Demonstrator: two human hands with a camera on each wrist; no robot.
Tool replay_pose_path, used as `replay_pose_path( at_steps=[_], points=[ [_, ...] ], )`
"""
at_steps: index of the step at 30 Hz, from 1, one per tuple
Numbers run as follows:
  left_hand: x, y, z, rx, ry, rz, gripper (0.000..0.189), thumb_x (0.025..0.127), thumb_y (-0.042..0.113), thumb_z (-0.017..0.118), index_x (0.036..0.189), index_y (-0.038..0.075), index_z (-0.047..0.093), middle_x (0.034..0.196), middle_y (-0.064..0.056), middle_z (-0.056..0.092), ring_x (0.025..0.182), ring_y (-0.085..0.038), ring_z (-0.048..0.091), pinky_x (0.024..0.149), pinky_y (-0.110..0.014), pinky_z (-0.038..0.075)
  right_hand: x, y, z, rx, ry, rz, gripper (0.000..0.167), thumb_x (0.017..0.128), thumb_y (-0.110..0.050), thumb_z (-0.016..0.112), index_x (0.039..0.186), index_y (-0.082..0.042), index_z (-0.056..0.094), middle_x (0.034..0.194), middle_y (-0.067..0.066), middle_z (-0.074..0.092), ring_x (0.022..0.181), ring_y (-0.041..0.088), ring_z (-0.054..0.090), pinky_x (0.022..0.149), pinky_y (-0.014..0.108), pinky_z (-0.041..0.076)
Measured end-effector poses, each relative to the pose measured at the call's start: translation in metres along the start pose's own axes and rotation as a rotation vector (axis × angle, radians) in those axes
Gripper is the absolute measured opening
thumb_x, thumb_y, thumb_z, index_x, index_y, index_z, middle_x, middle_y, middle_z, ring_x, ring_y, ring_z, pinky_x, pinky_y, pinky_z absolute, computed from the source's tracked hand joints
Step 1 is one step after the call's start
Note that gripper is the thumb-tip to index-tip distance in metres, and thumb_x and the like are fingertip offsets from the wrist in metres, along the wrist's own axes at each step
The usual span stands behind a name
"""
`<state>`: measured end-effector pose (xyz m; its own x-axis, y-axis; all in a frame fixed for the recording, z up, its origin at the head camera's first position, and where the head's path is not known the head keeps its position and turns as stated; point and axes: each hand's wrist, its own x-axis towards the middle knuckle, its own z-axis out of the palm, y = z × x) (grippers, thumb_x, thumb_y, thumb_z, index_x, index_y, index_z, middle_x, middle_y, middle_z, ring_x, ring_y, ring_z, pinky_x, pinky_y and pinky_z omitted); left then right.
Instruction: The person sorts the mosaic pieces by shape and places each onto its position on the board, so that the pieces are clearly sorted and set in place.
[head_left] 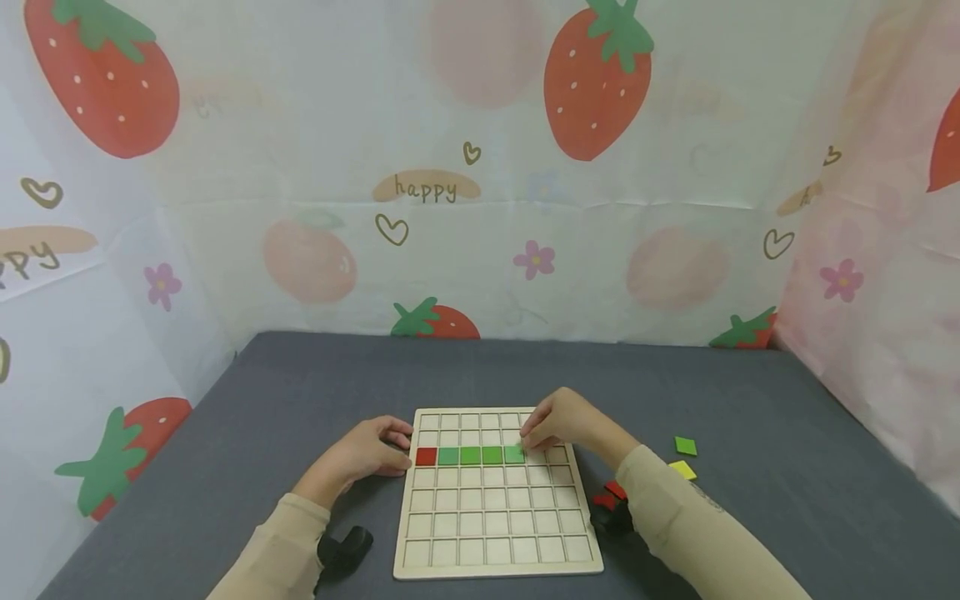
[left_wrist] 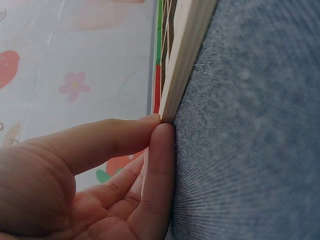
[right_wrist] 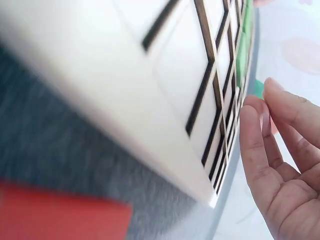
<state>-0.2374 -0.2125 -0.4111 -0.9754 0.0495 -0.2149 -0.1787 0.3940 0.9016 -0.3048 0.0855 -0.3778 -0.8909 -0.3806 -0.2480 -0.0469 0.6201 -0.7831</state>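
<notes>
A pale wooden grid board (head_left: pixel 471 573) lies on the dark cloth. One row holds a red tile (head_left: pixel 426 457) at its left end, followed by several green tiles (head_left: pixel 470 456). My left hand (head_left: pixel 362 454) is at the board's left edge; in the left wrist view its thumb and a finger pinch that edge. My right hand (head_left: pixel 567 422) hovers over the board's right side, fingertips beside the last green tile (head_left: pixel 513 454). Its thumb and fingers bend loosely, with no tile visible between them in the right wrist view; whether they touch the board cannot be told.
Right of the board lie loose tiles: a green tile (head_left: pixel 686 447), a yellow tile (head_left: pixel 683 470) and red tiles (head_left: pixel 604 500), partly hidden by the right sleeve (head_left: pixel 675 508). A strawberry-print curtain (head_left: pixel 480 275) stands behind the dark table (head_left: pixel 322 375).
</notes>
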Motion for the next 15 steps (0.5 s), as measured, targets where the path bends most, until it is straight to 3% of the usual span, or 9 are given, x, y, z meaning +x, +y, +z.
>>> replay_pose_path(
  at_steps=[9,15],
  points=[
    [-0.001,0.001,0.001,0.004,-0.011,0.015,0.051,0.079,-0.009,0.071,0.127,-0.009,0.054,0.101,-0.014,0.056,0.080,-0.016,0.062,0.073,-0.033,0.060,-0.013,0.011,-0.022,0.081,0.012,-0.005,0.023,0.085,-0.007,0.077,0.105,0.002,0.075,0.100,0.011,0.075,0.080,0.017,0.073,0.080,0.037,0.061],
    [0.000,0.001,0.001,0.008,0.007,0.003,0.049,0.080,-0.009,0.071,0.127,-0.007,0.055,0.101,-0.013,0.057,0.080,-0.016,0.062,0.073,-0.033,0.060,-0.019,0.019,-0.036,0.066,0.051,0.022,0.025,0.084,-0.010,0.078,0.106,0.001,0.075,0.110,0.012,0.072,0.081,0.017,0.072,0.082,0.038,0.060]
  ],
)
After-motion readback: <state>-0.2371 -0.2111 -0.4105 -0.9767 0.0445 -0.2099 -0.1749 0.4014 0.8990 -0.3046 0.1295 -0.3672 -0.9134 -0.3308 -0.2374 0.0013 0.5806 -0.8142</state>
